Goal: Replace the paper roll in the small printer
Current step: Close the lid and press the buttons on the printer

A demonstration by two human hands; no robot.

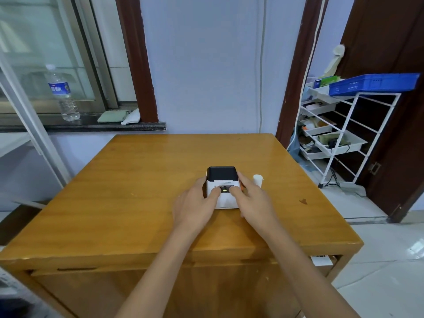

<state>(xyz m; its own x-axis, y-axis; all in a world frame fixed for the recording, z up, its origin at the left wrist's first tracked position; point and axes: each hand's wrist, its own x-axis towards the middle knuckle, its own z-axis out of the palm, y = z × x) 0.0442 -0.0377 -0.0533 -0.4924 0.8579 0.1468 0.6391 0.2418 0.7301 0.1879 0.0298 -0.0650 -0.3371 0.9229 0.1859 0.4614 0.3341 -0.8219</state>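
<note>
A small white printer (226, 200) with a black top cover stands near the middle of the wooden table (137, 191). Its cover looks closed and a small green light shows on the front panel. My left hand (195, 203) grips the printer's left side, thumb lying on the front panel. My right hand (250, 198) holds the right side, thumb also on the panel. A white paper roll (258, 179) stands upright on the table just right of the printer, behind my right hand and apart from it.
A plastic water bottle (63, 92) and folded cloths (113, 116) sit on the window ledge at the back left. A white wire rack (339, 134) with trays and a blue crate (374, 83) stands to the right of the table by a dark door.
</note>
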